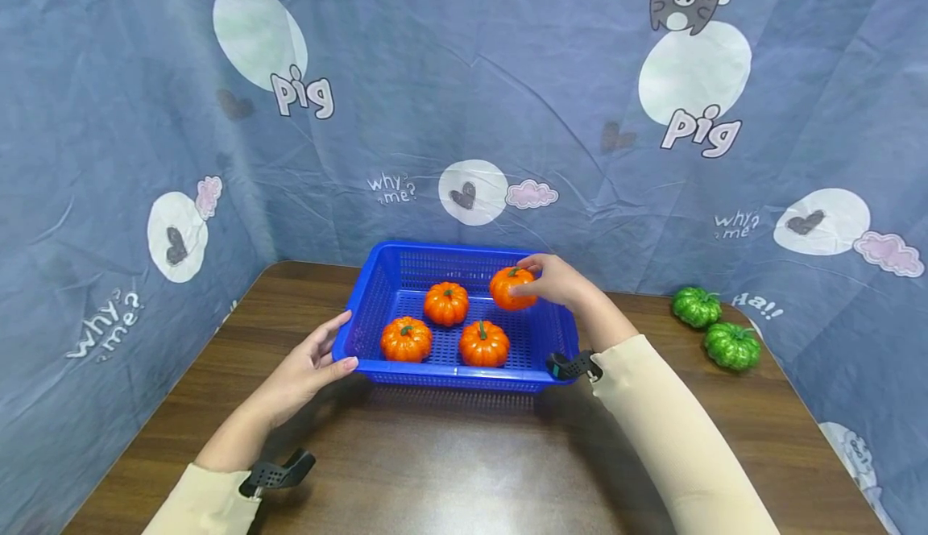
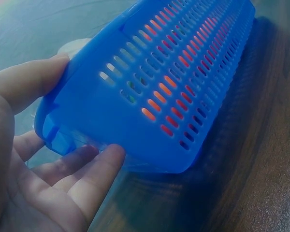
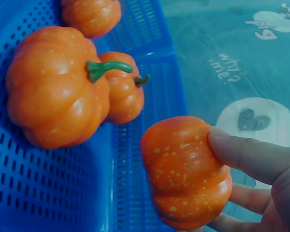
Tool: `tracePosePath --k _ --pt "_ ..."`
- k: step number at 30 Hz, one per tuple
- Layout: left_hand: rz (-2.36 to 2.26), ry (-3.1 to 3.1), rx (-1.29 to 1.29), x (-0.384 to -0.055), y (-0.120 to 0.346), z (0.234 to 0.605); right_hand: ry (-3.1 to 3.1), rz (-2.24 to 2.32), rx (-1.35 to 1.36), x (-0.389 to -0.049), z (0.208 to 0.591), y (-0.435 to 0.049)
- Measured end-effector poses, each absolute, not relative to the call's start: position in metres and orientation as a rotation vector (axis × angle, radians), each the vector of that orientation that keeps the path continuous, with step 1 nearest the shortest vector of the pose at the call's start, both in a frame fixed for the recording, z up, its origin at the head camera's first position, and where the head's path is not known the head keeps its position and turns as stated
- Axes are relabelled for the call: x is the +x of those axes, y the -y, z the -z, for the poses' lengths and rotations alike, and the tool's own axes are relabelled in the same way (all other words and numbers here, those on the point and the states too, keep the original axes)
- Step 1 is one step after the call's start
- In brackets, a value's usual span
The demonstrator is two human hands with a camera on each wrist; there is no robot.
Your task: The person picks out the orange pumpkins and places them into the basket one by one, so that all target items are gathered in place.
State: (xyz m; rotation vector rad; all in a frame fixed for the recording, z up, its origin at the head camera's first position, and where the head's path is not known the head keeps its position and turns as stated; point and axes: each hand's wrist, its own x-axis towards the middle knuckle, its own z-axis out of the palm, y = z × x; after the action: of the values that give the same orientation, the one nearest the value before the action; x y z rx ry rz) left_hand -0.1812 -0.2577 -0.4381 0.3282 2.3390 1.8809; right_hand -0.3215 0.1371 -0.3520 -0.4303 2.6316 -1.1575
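Note:
A blue plastic basket (image 1: 457, 371) with slotted walls stands on the table. My left hand (image 1: 312, 366) grips its left end, the thumb on the near rim and the fingers around the outside, as the left wrist view shows. My right hand (image 1: 554, 281) pinches a small orange pumpkin (image 1: 510, 288) between thumb and fingers, over the back right part of the basket. Three more orange pumpkins lie in the basket: one at the back (image 1: 446, 304), one at the front left (image 1: 406, 339) and one at the front right (image 1: 484, 344). In the right wrist view the held pumpkin (image 3: 183, 174) shows pale speckles.
Two green pumpkins (image 1: 697, 307) (image 1: 732, 346) sit at the right end of the brown wooden table (image 1: 449, 454). A blue printed cloth (image 1: 464, 100) hangs behind the table and along both its sides. The basket stands near the back edge.

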Motion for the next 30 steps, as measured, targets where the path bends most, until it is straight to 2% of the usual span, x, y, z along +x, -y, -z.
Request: tracePosePath --k 18,30 --pt "-1.868 -2.346 0.318 -0.181 0.261 0.44 -2.51 1.11 -0.355 -0.34 0.371 -0.12" --pt "-1.862 -2.351 0.308 -0.182 0.259 0.439 -2.478 1.039 -0.397 -0.354 0.388 -0.115"
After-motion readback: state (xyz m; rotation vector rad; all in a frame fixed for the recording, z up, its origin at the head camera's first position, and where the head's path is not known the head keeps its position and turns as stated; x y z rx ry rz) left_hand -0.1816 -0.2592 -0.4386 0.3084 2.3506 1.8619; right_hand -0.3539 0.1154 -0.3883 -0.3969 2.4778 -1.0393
